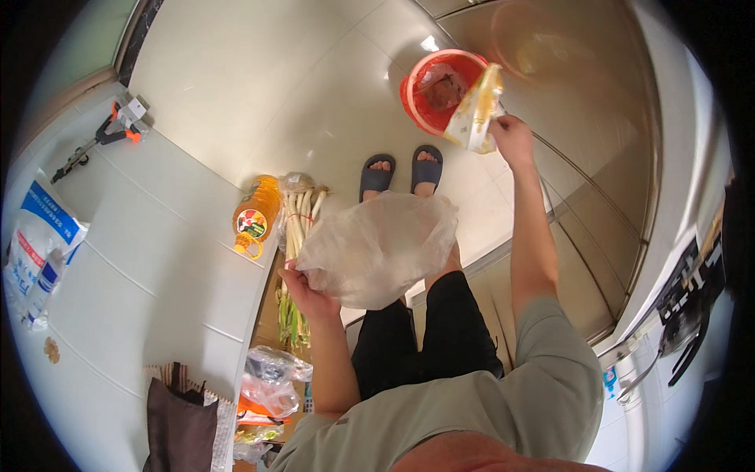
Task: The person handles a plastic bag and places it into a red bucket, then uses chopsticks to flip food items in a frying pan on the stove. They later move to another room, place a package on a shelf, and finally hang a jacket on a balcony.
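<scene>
My left hand (pixel 311 296) grips the edge of a translucent plastic bag (pixel 380 245), which spreads out in front of my legs and looks puffed up. Whether anything is inside the bag I cannot tell. Out to the right, my right hand (pixel 512 140) pinches a white and yellow printed packet (pixel 476 115). The packet hangs at the right rim of a red bin (pixel 414 106) and covers part of its opening. A red liner lines the bin, with some crumpled waste (pixel 443 91) at the bottom.
Left of the bag stand a bottle of yellow cooking oil (pixel 255 212) and a tied bunch of leeks (pixel 301 215). Several plastic-bagged items (pixel 268 383) lie nearer me. Glossy cabinet doors (pixel 578 135) rise at right. My slippered feet (pixel 377 171) are on the tiled floor (pixel 312 88).
</scene>
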The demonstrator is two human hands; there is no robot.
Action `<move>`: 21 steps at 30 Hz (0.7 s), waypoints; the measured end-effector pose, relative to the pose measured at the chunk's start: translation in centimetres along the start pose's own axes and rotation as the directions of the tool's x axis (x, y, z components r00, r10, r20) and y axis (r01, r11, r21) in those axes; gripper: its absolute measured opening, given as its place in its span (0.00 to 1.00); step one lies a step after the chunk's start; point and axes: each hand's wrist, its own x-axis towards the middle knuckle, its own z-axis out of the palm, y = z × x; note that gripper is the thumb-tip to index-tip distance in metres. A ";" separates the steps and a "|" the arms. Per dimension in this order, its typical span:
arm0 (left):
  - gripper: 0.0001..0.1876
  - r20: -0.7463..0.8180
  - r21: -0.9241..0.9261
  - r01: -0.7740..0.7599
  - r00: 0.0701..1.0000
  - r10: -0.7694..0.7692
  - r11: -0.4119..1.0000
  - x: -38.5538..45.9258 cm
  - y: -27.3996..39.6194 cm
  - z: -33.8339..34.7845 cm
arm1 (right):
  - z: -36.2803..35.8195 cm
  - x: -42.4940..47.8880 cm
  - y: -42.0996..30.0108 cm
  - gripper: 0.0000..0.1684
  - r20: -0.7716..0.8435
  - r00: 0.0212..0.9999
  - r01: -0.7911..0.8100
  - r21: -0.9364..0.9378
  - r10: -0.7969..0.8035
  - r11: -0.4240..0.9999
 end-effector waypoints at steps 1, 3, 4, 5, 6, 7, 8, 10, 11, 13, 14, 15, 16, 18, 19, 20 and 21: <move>0.29 0.007 0.005 -0.009 1.000 0.009 1.000 -0.2 0.7 0.1 | -0.6 -1.4 2.2 0.18 -0.062 0.998 -0.003 0.129 0.011 0.992; 0.29 0.005 0.015 -0.051 0.999 0.050 0.999 -0.3 2.0 1.2 | -2.9 -5.3 3.3 0.17 -0.073 0.992 -0.088 0.186 0.103 0.979; 0.30 -0.006 0.030 -0.068 0.998 0.068 0.997 -0.8 3.1 2.2 | -4.0 -7.5 3.8 0.17 -0.083 0.984 -0.137 0.196 0.155 0.971; 0.30 -0.013 0.043 -0.088 0.996 0.089 0.995 -1.1 4.0 3.0 | -4.7 -9.4 4.5 0.18 -0.095 0.974 -0.183 0.209 0.206 0.961; 0.31 0.075 0.082 -0.078 0.995 0.072 0.994 -1.0 5.0 1.5 | -5.1 -11.1 5.5 0.18 -0.105 0.961 -0.227 0.223 0.255 0.948; 0.31 0.068 0.109 -0.107 0.993 0.100 0.988 -1.1 5.9 1.6 | -5.0 -12.8 7.8 0.18 -0.101 0.958 -0.249 0.169 0.268 0.954; 0.30 0.055 0.130 -0.142 0.989 0.136 0.981 -1.4 6.5 1.6 | -5.0 -14.4 9.2 0.18 -0.103 0.958 -0.254 0.123 0.267 0.959; 0.28 0.113 0.173 -0.198 0.977 0.180 0.965 -0.9 8.1 -0.2 | -4.9 -17.7 11.6 0.18 -0.068 0.949 -0.306 0.046 0.308 0.951; 0.28 0.277 0.100 -0.214 0.944 0.180 0.972 -0.2 9.2 -1.7 | -4.8 -19.1 12.7 0.18 -0.030 0.938 -0.344 0.013 0.344 0.939; 0.26 0.567 -0.040 -0.206 0.801 0.192 0.978 0.3 11.0 -3.4 | -4.7 -22.1 14.5 0.18 0.033 0.914 -0.405 -0.025 0.405 0.914; 0.25 0.220 0.195 -0.307 0.939 0.264 0.932 -0.9 11.3 -0.7 | -4.3 -23.7 15.9 0.18 0.033 0.908 -0.416 -0.039 0.417 0.909; 0.22 0.120 0.187 -0.334 0.941 0.316 0.924 -2.0 11.4 1.6 | -4.1 -24.8 17.3 0.18 0.038 0.906 -0.419 -0.059 0.421 0.906; 0.21 0.020 0.184 -0.358 0.933 0.360 0.915 -2.8 11.7 3.5 | -3.9 -25.7 18.1 0.17 0.061 0.882 -0.463 -0.076 0.467 0.883; 0.20 -0.094 0.188 -0.394 0.905 0.416 0.900 -4.2 12.1 5.5 | -3.5 -27.6 19.9 0.17 0.091 0.842 -0.526 -0.081 0.532 0.846; 0.20 -0.055 0.207 -0.393 0.910 0.412 0.896 -4.2 12.5 5.0 | -3.2 -28.5 20.9 0.17 0.102 0.828 -0.547 -0.065 0.551 0.835; 0.20 -0.023 0.224 -0.392 0.913 0.406 0.892 -3.9 12.9 3.7 | -2.9 -29.4 22.0 0.17 0.115 0.816 -0.565 -0.053 0.567 0.823; 0.20 0.010 0.244 -0.388 0.917 0.398 0.888 -3.8 13.3 2.8 | -2.4 -30.3 23.2 0.17 0.121 0.805 -0.579 -0.052 0.581 0.813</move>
